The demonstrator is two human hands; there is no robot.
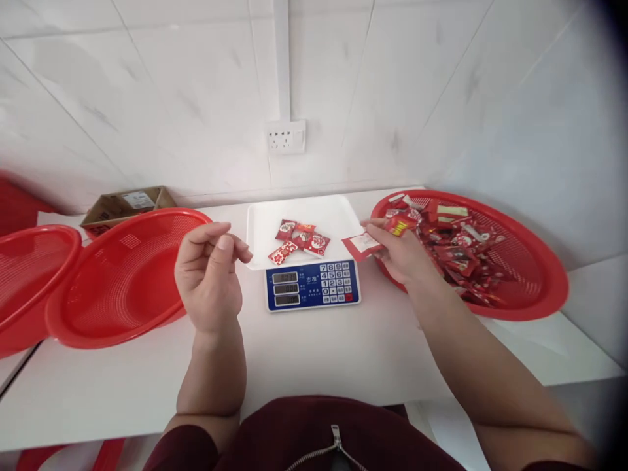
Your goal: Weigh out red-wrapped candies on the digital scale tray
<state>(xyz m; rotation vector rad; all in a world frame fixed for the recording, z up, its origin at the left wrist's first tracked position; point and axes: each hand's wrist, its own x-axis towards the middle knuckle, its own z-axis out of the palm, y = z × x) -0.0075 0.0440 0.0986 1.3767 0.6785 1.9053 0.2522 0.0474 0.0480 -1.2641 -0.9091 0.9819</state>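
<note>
My right hand (397, 252) grips red wrapped candies (363, 244) between the basket and the right edge of the scale. One packet sticks out to the left of its fingers, another shows beyond them. Several red candies (303, 239) lie on the white weighing tray (260, 222) of a digital scale (314, 288); its blue panel has lit-grey displays and a keypad, with digits too small to read surely. At the tray's left edge my left hand (210, 271) is raised, palm turned inward, fingers loosely bent and apart, with nothing visible in it.
A red plastic basket (540, 288) full of wrapped candies stands on the right of the white table (314, 366). On the left are two more red baskets (132, 288) and an open cardboard box (127, 206). A wall socket (286, 137) is behind the scale.
</note>
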